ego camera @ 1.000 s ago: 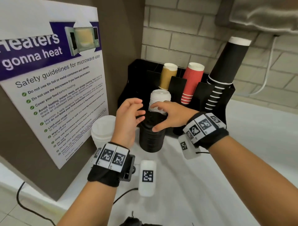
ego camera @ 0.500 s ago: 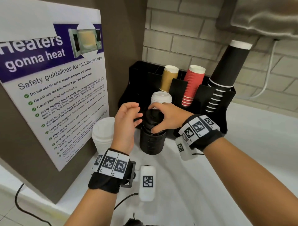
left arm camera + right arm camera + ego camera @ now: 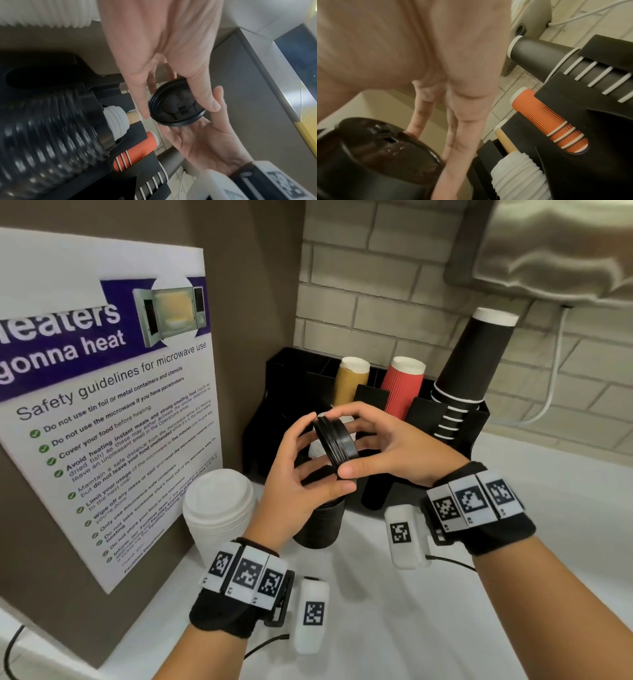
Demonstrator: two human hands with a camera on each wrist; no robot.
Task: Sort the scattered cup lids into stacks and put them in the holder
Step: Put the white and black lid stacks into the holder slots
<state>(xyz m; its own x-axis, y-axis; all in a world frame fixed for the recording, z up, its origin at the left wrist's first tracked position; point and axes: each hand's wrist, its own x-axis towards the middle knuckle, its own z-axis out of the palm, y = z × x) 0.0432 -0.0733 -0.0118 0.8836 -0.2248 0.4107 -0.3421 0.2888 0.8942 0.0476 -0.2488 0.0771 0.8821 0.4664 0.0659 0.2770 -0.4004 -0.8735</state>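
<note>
Both hands, left hand (image 3: 297, 474) and right hand (image 3: 387, 445), pinch a few nested black plastic lids (image 3: 334, 441) by the rim above the white table (image 3: 394, 611), near the black plastic holder (image 3: 455, 419).

The black lid stack (image 3: 320, 525) sits half hidden behind the left hand (image 3: 298, 474); the poster (image 3: 102, 405) runs off the left edge.

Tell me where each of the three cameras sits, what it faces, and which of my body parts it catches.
Head: worn on the head, looking down at both hands holding the black lids before the holder; both forearms show.
Left wrist: looks along the left hand at the lids; right hand visible.
Right wrist: looks along the right hand at the black lid stack.
Shared: the red cups show in both wrist views.
</note>
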